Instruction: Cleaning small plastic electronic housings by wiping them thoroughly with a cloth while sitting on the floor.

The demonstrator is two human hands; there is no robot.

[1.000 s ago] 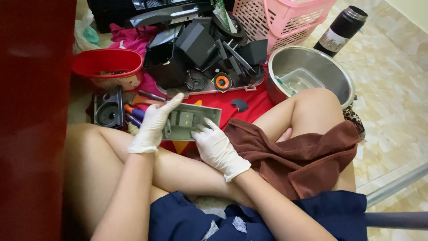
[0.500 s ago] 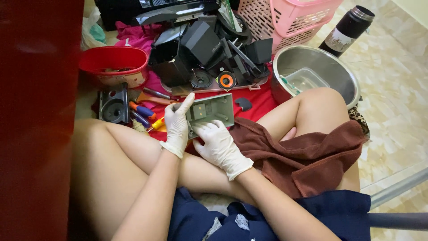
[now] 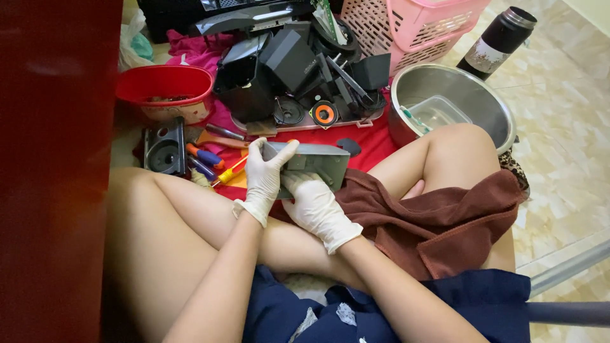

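Observation:
Both of my hands wear white gloves and hold a flat grey metal box-like part [image 3: 318, 162] above my crossed legs. My left hand [image 3: 265, 174] grips its left end, thumb on the top edge. My right hand [image 3: 314, 203] holds it from below, fingers curled under the near side. The part is tilted with its flat face toward me. A brown towel [image 3: 432, 216] lies over my right thigh, just right of my hands.
A red cloth [image 3: 381, 143] carries a pile of black plastic parts [image 3: 292, 70] and a small orange-ringed speaker [image 3: 324, 114]. Red bowl [image 3: 165, 86], black speaker unit [image 3: 165, 149] and screwdrivers [image 3: 206, 159] lie left. Steel basin [image 3: 483, 101], pink basket [image 3: 426, 25], dark flask [image 3: 499, 41] stand right.
Both hands have turned the grey part, now showing a plain flat face instead of the ribbed side. The hands shifted slightly right and the left hand regripped the left end.

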